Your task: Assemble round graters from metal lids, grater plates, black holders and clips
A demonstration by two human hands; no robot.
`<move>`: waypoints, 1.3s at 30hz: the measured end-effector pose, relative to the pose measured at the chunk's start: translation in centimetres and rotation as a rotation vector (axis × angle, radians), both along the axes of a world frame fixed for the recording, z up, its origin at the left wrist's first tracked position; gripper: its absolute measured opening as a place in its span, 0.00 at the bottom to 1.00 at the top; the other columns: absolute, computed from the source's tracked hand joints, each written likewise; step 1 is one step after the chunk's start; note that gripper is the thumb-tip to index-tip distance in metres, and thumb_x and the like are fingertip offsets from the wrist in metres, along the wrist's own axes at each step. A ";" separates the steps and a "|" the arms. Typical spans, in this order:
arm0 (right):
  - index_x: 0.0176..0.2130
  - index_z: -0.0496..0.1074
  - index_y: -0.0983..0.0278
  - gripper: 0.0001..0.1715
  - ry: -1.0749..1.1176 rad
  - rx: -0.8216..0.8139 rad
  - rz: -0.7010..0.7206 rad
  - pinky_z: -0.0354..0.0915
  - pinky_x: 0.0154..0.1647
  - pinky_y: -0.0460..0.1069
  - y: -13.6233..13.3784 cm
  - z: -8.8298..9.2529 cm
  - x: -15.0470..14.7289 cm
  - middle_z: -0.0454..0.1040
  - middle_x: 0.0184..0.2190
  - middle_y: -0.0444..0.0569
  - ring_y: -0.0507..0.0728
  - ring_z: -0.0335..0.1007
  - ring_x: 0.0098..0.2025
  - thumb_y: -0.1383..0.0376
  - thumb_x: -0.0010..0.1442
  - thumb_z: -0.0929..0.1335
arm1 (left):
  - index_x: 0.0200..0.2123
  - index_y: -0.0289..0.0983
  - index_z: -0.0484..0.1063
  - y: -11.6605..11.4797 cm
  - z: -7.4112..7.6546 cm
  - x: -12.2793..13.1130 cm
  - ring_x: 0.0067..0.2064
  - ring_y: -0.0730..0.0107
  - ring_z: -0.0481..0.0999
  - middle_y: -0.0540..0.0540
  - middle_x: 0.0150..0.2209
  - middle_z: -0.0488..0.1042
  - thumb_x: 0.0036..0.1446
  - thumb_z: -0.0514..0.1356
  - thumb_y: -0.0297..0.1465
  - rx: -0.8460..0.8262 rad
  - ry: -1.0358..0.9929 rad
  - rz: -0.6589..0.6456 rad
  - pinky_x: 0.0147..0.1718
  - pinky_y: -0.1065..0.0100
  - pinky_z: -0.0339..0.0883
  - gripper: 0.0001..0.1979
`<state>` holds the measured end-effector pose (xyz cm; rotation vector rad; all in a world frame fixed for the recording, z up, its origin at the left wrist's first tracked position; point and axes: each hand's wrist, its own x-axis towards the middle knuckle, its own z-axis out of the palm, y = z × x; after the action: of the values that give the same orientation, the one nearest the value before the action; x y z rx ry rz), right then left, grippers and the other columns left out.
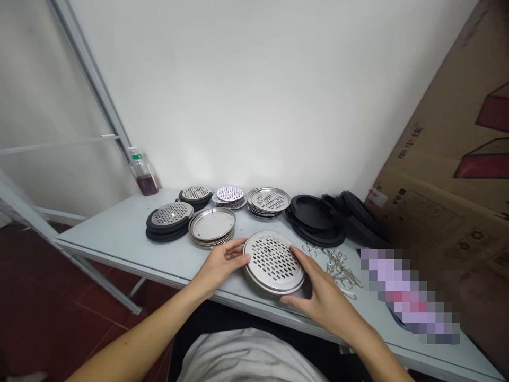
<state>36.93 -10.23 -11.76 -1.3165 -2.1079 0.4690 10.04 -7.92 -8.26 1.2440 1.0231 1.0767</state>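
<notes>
A round silver metal plate with rows of oblong slots [274, 257] lies slightly tilted near the front edge of the table. It seems to sit on a rimmed round piece beneath it. My left hand [222, 262] grips its left edge, thumb on the rim and fingers curled at the side. Along the right edge run the fingers of my right hand [320, 294], its thumb at the near rim. To the left stands a stack of shallow round metal trays [212, 224]. Thin wire pieces with loops [338, 268] lie scattered beside my right hand.
Perforated discs in black rings [170, 215] stand at left, more perforated discs [230, 194] and stacked metal plates [270, 200] behind. Black round parts [312, 215] are piled at right. A bottle of dark liquid [143, 175] stands back left; a large cardboard box [441, 201] borders the right.
</notes>
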 end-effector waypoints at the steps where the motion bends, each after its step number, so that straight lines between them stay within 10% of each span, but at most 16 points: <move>1: 0.71 0.44 0.54 0.57 -0.009 -0.009 0.005 0.52 0.70 0.62 0.0 0.0 0.0 0.52 0.71 0.51 0.64 0.49 0.71 0.48 0.54 0.73 | 0.57 0.36 0.71 -0.1 0.0 -0.1 0.53 0.57 0.74 0.40 0.51 0.76 0.52 0.70 0.37 0.082 0.123 0.004 0.53 0.59 0.68 0.30; 12: 0.71 0.44 0.51 0.57 -0.129 0.021 0.026 0.48 0.70 0.66 0.0 -0.3 -0.2 0.52 0.70 0.51 0.68 0.45 0.71 0.46 0.54 0.72 | 0.62 0.37 0.66 -0.4 -1.2 -1.0 0.65 0.48 0.61 0.37 0.62 0.64 0.42 0.72 0.52 0.423 0.841 -0.023 0.65 0.50 0.55 0.47; 39: 0.70 0.50 0.59 0.50 -0.146 0.046 -0.004 0.48 0.70 0.68 0.3 -0.4 -0.3 0.55 0.69 0.58 0.68 0.48 0.71 0.44 0.58 0.68 | 0.67 0.41 0.58 -0.1 -1.7 -1.1 0.69 0.44 0.54 0.35 0.68 0.57 0.44 0.70 0.54 0.461 0.905 -0.104 0.65 0.46 0.52 0.51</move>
<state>36.60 -9.95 -12.13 -1.3655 -2.2201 0.3298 8.91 -8.06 -9.92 2.2410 1.3821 0.6621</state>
